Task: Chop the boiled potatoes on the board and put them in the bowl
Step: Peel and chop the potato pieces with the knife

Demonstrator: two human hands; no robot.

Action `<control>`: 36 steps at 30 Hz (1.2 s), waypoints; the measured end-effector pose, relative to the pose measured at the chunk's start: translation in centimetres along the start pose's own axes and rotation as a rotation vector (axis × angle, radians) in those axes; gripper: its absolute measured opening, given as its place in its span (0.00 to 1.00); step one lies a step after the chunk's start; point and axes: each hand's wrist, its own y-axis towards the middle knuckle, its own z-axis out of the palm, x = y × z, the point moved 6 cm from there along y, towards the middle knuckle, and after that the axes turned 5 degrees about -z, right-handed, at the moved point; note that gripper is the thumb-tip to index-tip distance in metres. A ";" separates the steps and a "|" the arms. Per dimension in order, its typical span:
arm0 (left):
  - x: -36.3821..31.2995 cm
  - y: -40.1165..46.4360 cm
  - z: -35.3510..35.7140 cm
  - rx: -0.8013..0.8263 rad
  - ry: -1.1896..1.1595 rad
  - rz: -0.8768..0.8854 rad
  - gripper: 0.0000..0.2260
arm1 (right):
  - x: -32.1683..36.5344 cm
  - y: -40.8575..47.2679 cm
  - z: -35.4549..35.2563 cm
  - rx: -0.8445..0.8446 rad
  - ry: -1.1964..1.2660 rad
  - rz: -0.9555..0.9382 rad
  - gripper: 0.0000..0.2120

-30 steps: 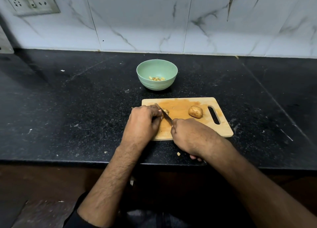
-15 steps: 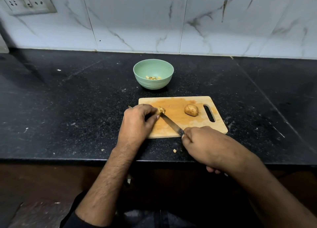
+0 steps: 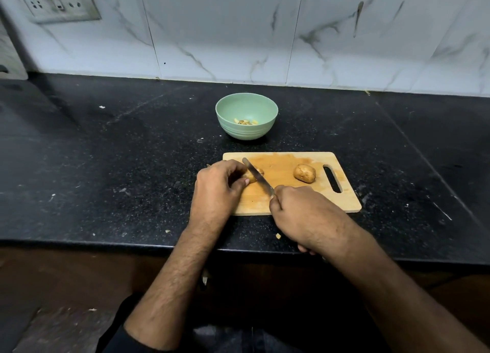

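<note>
Writing: none readable anywhere.
Surface: black speckled stone tabletop (image 3: pixel 132 167) with scattered crumbs, white marble-veined wall tiles (image 3: pixel 238 34) behind, a switch-and-socket plate (image 3: pixel 57 2) upper left.
Board: rectangular wooden chopping board (image 3: pixel 291 193), long axis left-right, handle slot at its right end.
Potatoes: a whole brown boiled potato (image 3: pixel 305 173) near the slot; a partly cut potato (image 3: pixel 258 171) at the board's left.
Bowl: pale green round bowl (image 3: pixel 246 108) beyond the board, chopped pieces inside.
Left hand (image 3: pixel 218 188): fingers curled, holding the cut potato.
Right hand (image 3: pixel 305 214): gripping a steel knife (image 3: pixel 257 176), blade pointing up-left across that potato.

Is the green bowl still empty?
No. The green bowl already holds a few chopped potato pieces at its bottom.
</note>
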 end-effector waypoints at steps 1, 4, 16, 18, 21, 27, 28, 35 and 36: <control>0.1 0.0 0.0 0.002 -0.002 -0.008 0.09 | 0.1 0.1 0.1 -0.001 -0.008 -0.005 0.12; 0.2 0.1 0.1 0.008 -0.010 -0.027 0.09 | 0.2 0.4 0.3 -0.003 -0.033 -0.020 0.11; 0.3 0.9 0.0 0.040 0.012 -0.083 0.10 | 0.8 1.8 0.5 -0.007 -0.052 -0.006 0.09; 0.2 1.0 0.0 0.035 0.017 -0.084 0.10 | 0.9 2.1 0.4 0.021 -0.047 0.006 0.09; -0.1 1.0 0.1 0.035 0.025 -0.081 0.10 | 1.3 2.4 0.3 0.050 -0.072 0.013 0.09; 0.0 0.6 0.1 0.001 -0.011 -0.055 0.08 | 0.9 2.0 0.9 0.151 0.024 0.028 0.13; 0.1 0.5 0.1 -0.008 -0.011 -0.054 0.08 | 0.7 1.5 1.1 0.173 0.044 0.026 0.13; 0.5 0.1 0.3 -0.035 0.000 -0.068 0.07 | -0.6 -1.3 1.8 0.199 0.015 0.052 0.11; 0.6 0.0 0.3 -0.036 0.012 -0.068 0.07 | -0.8 -1.7 1.7 0.208 0.030 0.061 0.11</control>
